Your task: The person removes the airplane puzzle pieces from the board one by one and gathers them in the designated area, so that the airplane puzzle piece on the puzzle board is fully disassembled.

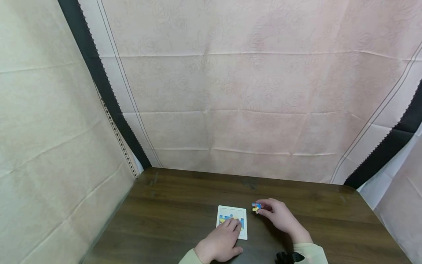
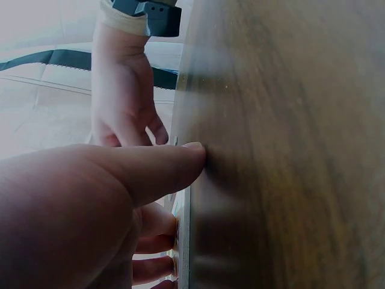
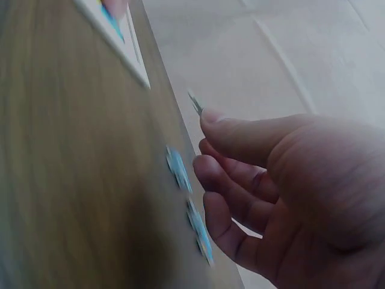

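A pale cloth (image 1: 59, 146) hung along the left side of the wooden table (image 1: 165, 212), and a pinkish cloth (image 1: 257, 110) rose behind the far edge. The left hand (image 1: 221, 240) lay relaxed, fingers extended over the white tray (image 1: 232, 209), hiding its near left corner and some of the blue-and-yellow puzzle (image 1: 225, 217) inside. The tray lay flat, well in from the far edge, its sides running roughly from far to near. Just right of it, the right hand (image 1: 278, 216) pinched a small puzzle piece (image 3: 195, 102) at its thumb tip; the right wrist view showed the piece nearly edge-on, jutting beyond the thumb. Two loose pieces (image 3: 178, 169) lay on the table beside that hand's fingers, in a line along the edge beyond. A black wrist device (image 1: 285, 257) sat at the right sleeve (image 1: 311, 253); another cloth (image 1: 403, 201) hung past the table's right side.
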`<state>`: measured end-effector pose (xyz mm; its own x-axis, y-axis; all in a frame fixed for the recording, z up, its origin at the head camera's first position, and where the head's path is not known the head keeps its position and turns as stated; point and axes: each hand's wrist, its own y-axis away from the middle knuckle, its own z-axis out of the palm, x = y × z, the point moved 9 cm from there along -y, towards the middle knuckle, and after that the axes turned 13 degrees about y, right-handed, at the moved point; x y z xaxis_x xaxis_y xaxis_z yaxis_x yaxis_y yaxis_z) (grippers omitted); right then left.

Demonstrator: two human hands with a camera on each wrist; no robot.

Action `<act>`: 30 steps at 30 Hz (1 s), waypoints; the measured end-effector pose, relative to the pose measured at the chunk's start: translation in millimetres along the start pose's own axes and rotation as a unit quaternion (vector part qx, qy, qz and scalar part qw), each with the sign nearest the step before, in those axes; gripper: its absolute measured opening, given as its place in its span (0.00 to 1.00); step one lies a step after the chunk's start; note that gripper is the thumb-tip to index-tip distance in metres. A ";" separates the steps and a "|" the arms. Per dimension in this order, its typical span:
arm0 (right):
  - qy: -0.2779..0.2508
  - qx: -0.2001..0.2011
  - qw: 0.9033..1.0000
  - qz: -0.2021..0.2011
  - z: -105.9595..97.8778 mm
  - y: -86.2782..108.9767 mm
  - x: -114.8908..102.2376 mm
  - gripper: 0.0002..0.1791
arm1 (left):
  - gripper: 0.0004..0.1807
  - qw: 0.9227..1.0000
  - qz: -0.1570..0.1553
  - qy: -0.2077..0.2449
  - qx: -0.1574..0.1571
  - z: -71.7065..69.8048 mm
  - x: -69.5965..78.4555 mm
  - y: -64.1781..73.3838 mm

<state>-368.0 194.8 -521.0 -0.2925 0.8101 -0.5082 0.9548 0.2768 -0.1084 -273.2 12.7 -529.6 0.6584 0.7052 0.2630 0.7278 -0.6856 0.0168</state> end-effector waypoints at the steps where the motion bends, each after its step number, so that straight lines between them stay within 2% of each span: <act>1: 0.001 0.004 1.000 0.006 -4.1 2.4 5.6 0.15 | 0.39 1.000 0.002 -0.001 0.001 -0.2 0.4 -0.1; 7: 0.032 0.032 0.999 0.029 -27.9 18.6 43.4 0.17 | 0.38 1.000 -0.006 0.010 -0.011 2.4 -1.4 0.4; 13: 0.049 0.042 0.996 0.057 -45.1 30.6 75.1 0.19 | 0.39 1.000 -0.009 0.010 -0.013 4.6 -2.9 -0.1; 19: 0.052 0.039 0.995 0.075 -50.0 33.6 89.4 0.20 | 0.39 1.000 -0.009 0.010 -0.011 6.2 -3.1 -0.5; 26: 0.056 0.012 0.994 0.096 -43.7 33.1 99.6 0.19 | 0.39 1.000 -0.012 0.015 -0.013 5.1 -2.9 -0.1; 30: 0.059 0.009 0.994 0.096 -41.3 32.9 100.5 0.19 | 0.39 1.000 -0.012 0.017 -0.017 4.9 -3.0 -0.5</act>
<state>-368.2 306.7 -540.3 -0.1078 0.9023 -0.4175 0.9941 0.1027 -0.0347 -274.6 11.8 -535.1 0.6326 0.7158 0.2955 0.7367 -0.6740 0.0556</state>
